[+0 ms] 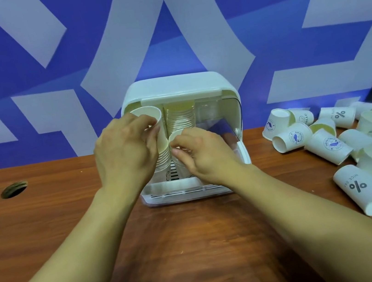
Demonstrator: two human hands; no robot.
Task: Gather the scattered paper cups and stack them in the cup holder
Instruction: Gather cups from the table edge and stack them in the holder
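We see the left hand (125, 147) gripping a paper cup (146, 119), fingers & thumb curled round its wall. The cup is tilted, mouth up & toward us, at the top of the left stack (164, 159) inside the cup holder (177, 86). We can't tell if it's already nested on that stack, since the hand covers the join.

The right hand (205, 155) pinches a second cup (176, 137) at the rim, fingertips curled over the edge. Only part of the rim shows, the rest is hidden behind the hand. This cup sits low in front of the middle stack (180, 120), just beside the left hand's cup. Whether the two cups touch, we can't tell.

The cup holder is a white box w/ rounded top, open front facing us, standing mid tabletop (71, 218) close to the wall (21, 44). The left & middle columns hold stacked cups. The right column is too blurry for us to read. A clear panel (217, 131) hangs at the holder's right side, and a slotted base tray (183, 192) runs along the front.

The loose cups (330, 145) lie in a heap at the right of the tabletop, well apart from the holder. Most are on their sides, some overlapping. We see prints on them: "%" marks on several, a round blue logo on others. The nearest "%" cup (366, 188) lies on its side, mouth toward the lower right.

At far left, a cable hole (14, 189) sits in the wood-grain tabletop. The wall behind is blue w/ pale angular shapes.
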